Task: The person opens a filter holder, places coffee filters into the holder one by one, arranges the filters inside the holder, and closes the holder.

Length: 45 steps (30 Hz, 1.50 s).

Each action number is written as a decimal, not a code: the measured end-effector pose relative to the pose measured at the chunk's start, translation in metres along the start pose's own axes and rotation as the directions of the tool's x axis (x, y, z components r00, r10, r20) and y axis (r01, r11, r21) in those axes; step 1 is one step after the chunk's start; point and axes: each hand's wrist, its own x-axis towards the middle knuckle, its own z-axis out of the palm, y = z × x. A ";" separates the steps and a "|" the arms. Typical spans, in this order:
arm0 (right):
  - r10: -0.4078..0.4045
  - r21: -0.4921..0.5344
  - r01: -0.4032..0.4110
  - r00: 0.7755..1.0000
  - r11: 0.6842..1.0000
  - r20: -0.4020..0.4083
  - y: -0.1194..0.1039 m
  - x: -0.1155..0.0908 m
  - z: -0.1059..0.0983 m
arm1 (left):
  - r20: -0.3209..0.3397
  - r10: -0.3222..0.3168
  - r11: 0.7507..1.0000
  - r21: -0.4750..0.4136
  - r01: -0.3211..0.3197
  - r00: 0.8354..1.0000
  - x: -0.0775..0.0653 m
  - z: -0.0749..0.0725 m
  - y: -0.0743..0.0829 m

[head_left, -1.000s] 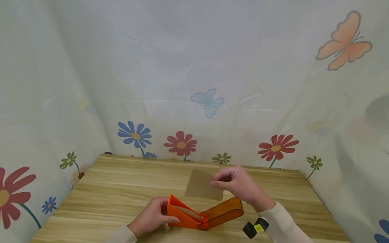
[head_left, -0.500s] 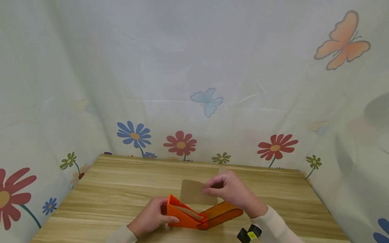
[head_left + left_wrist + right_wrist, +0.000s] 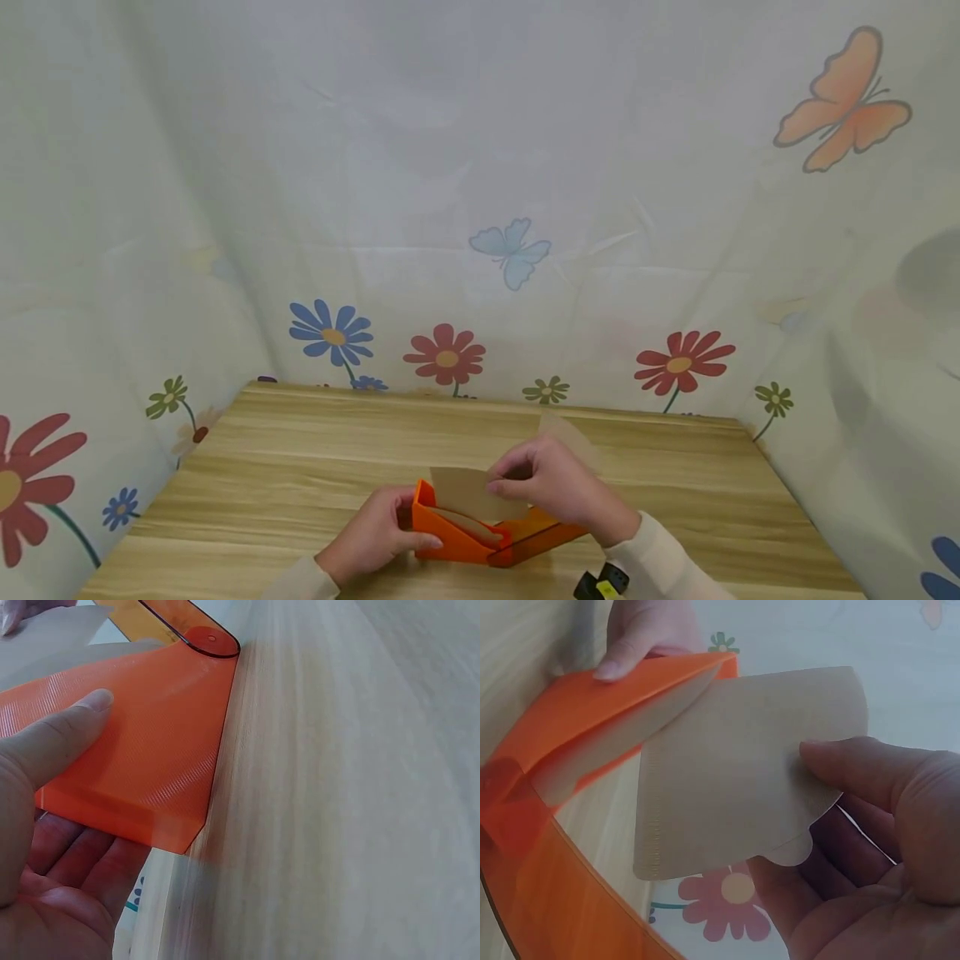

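My left hand (image 3: pixel 375 529) grips an orange case (image 3: pixel 453 542) low over the wooden table, thumb on its near side and fingers behind. Hinged at the case's right end, its translucent amber lid (image 3: pixel 577 892) is swung out. Brown coffee filters (image 3: pixel 626 742) lie inside the case. With thumb and fingers my right hand (image 3: pixel 551 479) pinches another brown coffee filter (image 3: pixel 735 772) by one edge. This flat sheet has a crimped side and a small tab. Its far part overlaps the case's mouth in the head view, right beside the filters inside.
Behind my right hand, a pale brown sheet (image 3: pixel 573 437) lies on the wooden table (image 3: pixel 315 442), partly covered by the hand. A flower-printed curtain (image 3: pixel 405 167) encloses the table at the back and sides. A black wrist device (image 3: pixel 602 581) hangs below the right sleeve.
My right hand has brought the coffee filter left and down to the case's mouth. The pale sheet behind that hand has come into sight. My left hand and the case have stayed put.
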 end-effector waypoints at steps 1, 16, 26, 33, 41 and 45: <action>0.000 0.002 0.000 1.000 1.000 0.005 0.000 0.001 0.001 | 0.000 0.002 1.000 0.001 -0.002 1.000 0.000 0.000 0.000; -0.005 -0.051 0.008 0.999 0.999 0.050 0.005 0.011 0.021 | 0.002 0.002 1.000 -0.016 -0.002 1.000 -0.003 -0.001 0.004; -0.028 -0.102 0.033 0.998 0.994 0.054 0.008 0.013 0.030 | 0.009 0.011 0.999 -0.037 -0.011 1.000 -0.003 -0.001 0.004; -0.028 -0.144 0.034 0.999 0.989 0.039 0.010 0.014 0.036 | 0.009 0.017 1.000 -0.013 -0.017 1.000 -0.002 0.000 0.001; -0.051 -0.200 0.055 0.998 0.978 0.026 0.014 0.017 0.042 | 0.007 0.000 1.000 -0.009 0.001 1.000 -0.001 0.000 0.002; -0.044 -0.215 0.051 0.998 0.975 0.041 0.015 0.017 0.043 | 0.007 -0.016 1.000 -0.003 0.016 1.000 -0.001 -0.001 0.003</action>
